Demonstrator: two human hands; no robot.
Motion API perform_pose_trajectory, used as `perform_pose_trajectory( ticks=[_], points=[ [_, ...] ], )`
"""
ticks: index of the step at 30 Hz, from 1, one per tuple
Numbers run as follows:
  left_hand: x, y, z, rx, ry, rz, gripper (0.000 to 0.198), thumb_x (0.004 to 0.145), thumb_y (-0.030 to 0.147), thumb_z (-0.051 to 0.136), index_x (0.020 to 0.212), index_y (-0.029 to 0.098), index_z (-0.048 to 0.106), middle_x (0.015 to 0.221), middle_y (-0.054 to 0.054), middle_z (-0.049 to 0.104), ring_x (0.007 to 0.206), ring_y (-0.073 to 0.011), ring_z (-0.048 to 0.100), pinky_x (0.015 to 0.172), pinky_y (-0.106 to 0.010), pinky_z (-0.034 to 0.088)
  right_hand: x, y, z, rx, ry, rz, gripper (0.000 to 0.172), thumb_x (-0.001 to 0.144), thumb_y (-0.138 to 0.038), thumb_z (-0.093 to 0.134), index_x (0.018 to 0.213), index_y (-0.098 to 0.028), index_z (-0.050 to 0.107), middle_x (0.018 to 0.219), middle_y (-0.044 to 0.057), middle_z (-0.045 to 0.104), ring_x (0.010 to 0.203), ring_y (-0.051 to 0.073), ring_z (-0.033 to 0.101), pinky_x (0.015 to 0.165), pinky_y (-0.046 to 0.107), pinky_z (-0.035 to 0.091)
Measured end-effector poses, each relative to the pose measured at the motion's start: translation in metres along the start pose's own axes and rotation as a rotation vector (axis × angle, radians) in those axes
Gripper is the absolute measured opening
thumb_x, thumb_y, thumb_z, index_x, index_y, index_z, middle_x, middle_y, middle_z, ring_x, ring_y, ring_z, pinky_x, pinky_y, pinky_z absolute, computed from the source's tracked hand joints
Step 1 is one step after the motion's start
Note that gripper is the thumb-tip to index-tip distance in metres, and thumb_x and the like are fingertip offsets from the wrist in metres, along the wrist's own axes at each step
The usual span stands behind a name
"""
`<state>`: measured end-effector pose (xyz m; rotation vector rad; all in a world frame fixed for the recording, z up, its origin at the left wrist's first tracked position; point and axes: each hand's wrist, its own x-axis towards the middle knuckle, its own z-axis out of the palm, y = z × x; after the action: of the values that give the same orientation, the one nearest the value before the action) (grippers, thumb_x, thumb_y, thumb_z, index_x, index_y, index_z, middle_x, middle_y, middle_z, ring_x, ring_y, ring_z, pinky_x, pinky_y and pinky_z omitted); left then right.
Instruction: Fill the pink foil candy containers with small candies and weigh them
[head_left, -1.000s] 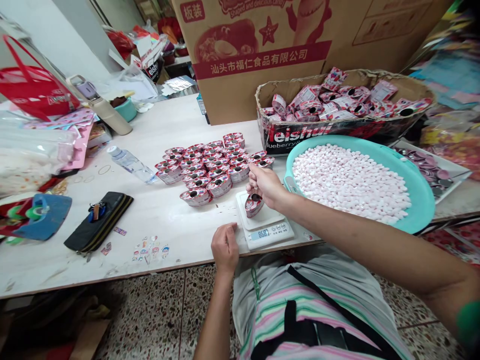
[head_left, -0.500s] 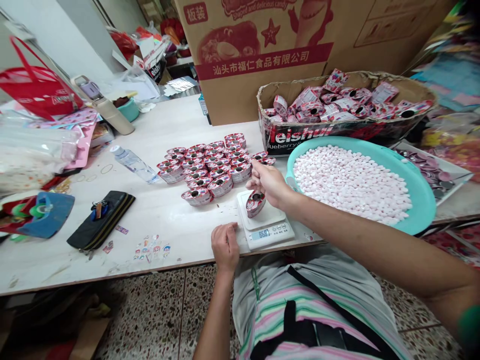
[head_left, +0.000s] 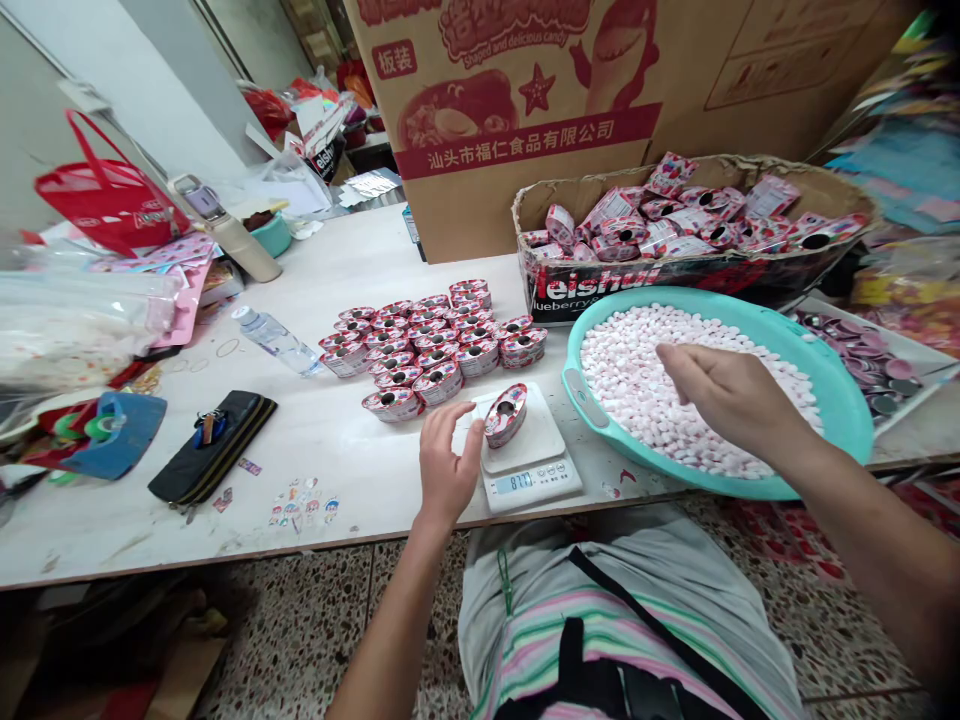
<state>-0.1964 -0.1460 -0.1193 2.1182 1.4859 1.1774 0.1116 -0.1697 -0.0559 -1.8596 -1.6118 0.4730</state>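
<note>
A red and white oval tin (head_left: 505, 415) stands on the white scale (head_left: 551, 425), whose display is lit. My left hand (head_left: 448, 458) is at the scale's left edge, thumb and fingers apart, close beside the tin with nothing in it. Over the white candies (head_left: 637, 350) in the turquoise basin (head_left: 585, 400) is my right hand (head_left: 731, 395), its fingers curled closed; whatever it may hold is hidden. Left of the scale, several similar tins (head_left: 438, 382) stand grouped on the table (head_left: 315, 420), their openings facing up.
Behind the basin, an open carton (head_left: 551, 285) holds more tins, with a large cardboard box (head_left: 465, 210) behind it. A tray of round lids (head_left: 900, 365) lies at right. A water bottle (head_left: 276, 340), black pouch (head_left: 214, 447) and red bag (head_left: 112, 205) are at left.
My right hand has moved right, from above the scale to over the basin. My left hand has moved up toward the tin and opened. The display reading has changed.
</note>
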Motion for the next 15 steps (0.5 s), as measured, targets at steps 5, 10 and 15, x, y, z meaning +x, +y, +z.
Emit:
perform_pose_trajectory(
  ticks=[5,10,15],
  points=[
    [0.014,0.013,0.012,0.154,-0.208,-0.035,0.044,0.081,0.046,0.063,0.115,0.020,0.054,0.115,-0.009,0.062,0.109,-0.0240,0.055,0.095,-0.039,0.043,-0.010,0.039,-0.003,-0.472,-0.254,0.141,0.043,0.093,-0.047,0.031,0.067,-0.022,0.052,0.066,0.004,0.057,0.064,0.018,0.048,0.058,0.029,0.022],
    [0.021,0.021,0.022,0.231,-0.286,-0.027,0.049,0.075,0.047,0.068,0.113,0.019,0.055,0.113,-0.010,0.062,0.108,-0.0264,0.055,0.094,-0.041,0.044,-0.009,0.050,0.000,-0.531,-0.292,0.192,0.042,0.092,-0.050,0.027,0.069,-0.024,0.052,0.075,0.007,0.061,0.073,0.024,0.054,0.059,0.029,0.026],
    [0.021,0.021,0.024,0.273,-0.367,-0.082,0.040,0.078,0.040,0.066,0.112,0.021,0.056,0.106,-0.008,0.065,0.099,-0.0249,0.060,0.086,-0.039,0.049,-0.006,0.074,0.011,-0.512,-0.305,0.137,0.037,0.090,-0.047,0.030,0.072,-0.025,0.054,0.079,0.006,0.065,0.073,0.024,0.059,0.060,0.031,0.031]
  ],
)
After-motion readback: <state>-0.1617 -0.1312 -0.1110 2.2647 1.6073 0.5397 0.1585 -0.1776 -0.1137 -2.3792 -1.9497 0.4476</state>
